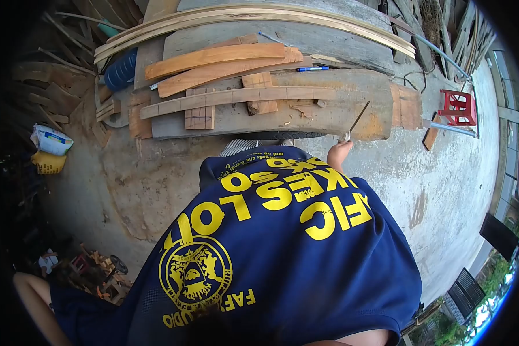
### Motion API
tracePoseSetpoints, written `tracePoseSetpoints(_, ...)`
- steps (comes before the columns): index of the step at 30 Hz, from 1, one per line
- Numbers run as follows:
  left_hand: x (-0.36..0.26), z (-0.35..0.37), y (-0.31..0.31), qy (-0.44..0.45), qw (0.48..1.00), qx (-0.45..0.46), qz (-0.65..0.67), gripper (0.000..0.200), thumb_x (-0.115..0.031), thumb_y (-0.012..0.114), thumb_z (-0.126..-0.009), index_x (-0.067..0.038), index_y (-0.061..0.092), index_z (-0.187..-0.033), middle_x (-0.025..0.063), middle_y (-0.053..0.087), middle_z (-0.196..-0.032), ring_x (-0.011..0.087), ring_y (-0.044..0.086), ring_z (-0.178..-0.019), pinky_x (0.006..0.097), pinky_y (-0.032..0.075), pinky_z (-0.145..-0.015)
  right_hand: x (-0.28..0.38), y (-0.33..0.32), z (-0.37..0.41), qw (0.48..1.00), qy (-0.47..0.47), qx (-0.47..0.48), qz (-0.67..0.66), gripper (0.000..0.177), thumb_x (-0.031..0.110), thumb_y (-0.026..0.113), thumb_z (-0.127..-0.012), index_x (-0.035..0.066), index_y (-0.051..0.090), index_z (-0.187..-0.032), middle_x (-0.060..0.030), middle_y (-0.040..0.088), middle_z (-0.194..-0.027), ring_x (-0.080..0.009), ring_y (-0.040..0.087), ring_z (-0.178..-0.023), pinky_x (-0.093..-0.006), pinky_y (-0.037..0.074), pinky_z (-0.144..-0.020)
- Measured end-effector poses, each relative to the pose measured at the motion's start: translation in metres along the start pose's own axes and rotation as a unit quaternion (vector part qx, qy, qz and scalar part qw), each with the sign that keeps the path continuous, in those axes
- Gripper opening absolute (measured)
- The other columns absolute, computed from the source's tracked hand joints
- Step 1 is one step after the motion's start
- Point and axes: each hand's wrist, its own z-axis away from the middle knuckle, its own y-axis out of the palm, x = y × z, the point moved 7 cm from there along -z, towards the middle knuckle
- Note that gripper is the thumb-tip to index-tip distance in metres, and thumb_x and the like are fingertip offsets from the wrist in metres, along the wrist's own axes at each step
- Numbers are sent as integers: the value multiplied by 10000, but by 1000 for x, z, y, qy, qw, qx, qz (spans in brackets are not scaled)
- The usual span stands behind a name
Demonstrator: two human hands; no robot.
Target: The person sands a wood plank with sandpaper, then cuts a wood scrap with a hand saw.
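Observation:
My right hand [341,151] is closed around the pale end of a long, thin, dark tool [360,119], perhaps a file or narrow blade. Its tip points up and right over the worn plank bench [328,126]. To the left of the tool, a curved wooden strip [236,97] with pencil marks across it lies on two short wood blocks [199,118]. Behind it are two thicker orange-brown curved pieces [213,57]. My left arm [37,308] bends at the lower left edge, and its hand is out of view.
Long pale strips [259,12] span the bench's back. A blue pen [313,68] lies behind the marked strip. At right stands a red stool [458,108], near a metal bar [452,128]. Sacks [51,141] and wood scraps [101,271] lie on the left floor.

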Motion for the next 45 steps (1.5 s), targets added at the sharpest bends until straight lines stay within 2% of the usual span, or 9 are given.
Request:
tracePoseSetpoints(2,4,5,-2,0,1000,-17,3,252,-198,432,-949,-113,495,-1177,2,525,-1149,151,495,-1037,341,423,-851,7,-4,-2,997,-69,-19,19,272,123,398,-942,-84,431,-1115,-310,556,-994,-478,531,-948,-465,424,-818)
tracePoseSetpoints(6,8,14,-7,-2,999,-44,5,246,-195,433,-948,-111,498,-1170,3,528,-1140,150,496,-1028,339,423,-847,-1,-2,0,998,-29,33,48,257,117,373,-948,-69,447,-1109,-289,539,-1052,-456,529,-966,-448,417,-829)
tracePoseSetpoints(10,11,14,-11,6,998,-58,3,240,-192,434,-947,-110,502,-1162,3,530,-1131,149,498,-1019,336,423,-843,18,-20,8,983,-118,-134,-31,261,142,375,-952,-36,445,-1129,-289,574,-1022,-467,538,-972,-462,424,-829)
tracePoseSetpoints(15,12,18,-16,13,996,-84,1,233,-188,435,-946,-107,506,-1153,3,534,-1120,147,500,-1008,332,423,-838,-8,4,-1,982,130,94,97,248,133,408,-914,-23,416,-1107,-327,560,-1076,-480,556,-997,-489,450,-837)
tracePoseSetpoints(23,11,-12,-29,76,994,-83,-12,223,-182,438,-944,-103,513,-1138,4,539,-1102,145,503,-991,326,424,-831,2,11,-1,979,119,121,111,306,93,430,-872,8,360,-1158,-330,557,-1084,-483,586,-950,-522,544,-685)
tracePoseSetpoints(32,6,-37,-45,130,988,-73,-34,211,-175,440,-942,-99,520,-1122,5,545,-1082,143,507,-971,320,424,-822,-18,24,-7,990,111,48,68,486,347,468,-920,-37,395,-1208,-321,566,-1092,-467,569,-989,-491,455,-835)
tracePoseSetpoints(35,4,-33,-48,133,987,-85,-41,207,-172,441,-941,-98,523,-1116,5,547,-1075,142,508,-965,318,424,-819,11,19,6,979,174,100,40,491,351,486,-915,-45,416,-1196,-312,564,-1115,-449,560,-1035,-474,450,-865)
tracePoseSetpoints(39,-6,-35,-61,138,984,-81,-75,202,-169,442,-940,-96,526,-1109,5,549,-1066,141,510,-956,315,425,-816,-12,38,-10,979,89,137,118,526,333,546,-880,-62,427,-1206,-293,562,-1146,-421,561,-1063,-440,461,-874)
tracePoseSetpoints(45,-21,-44,-76,154,980,-63,-111,195,-164,444,-939,-93,531,-1098,6,553,-1053,139,512,-943,311,425,-810,-28,39,-14,974,123,127,143,511,331,574,-851,-53,461,-1169,-281,569,-1138,-405,563,-1068,-434,447,-895)
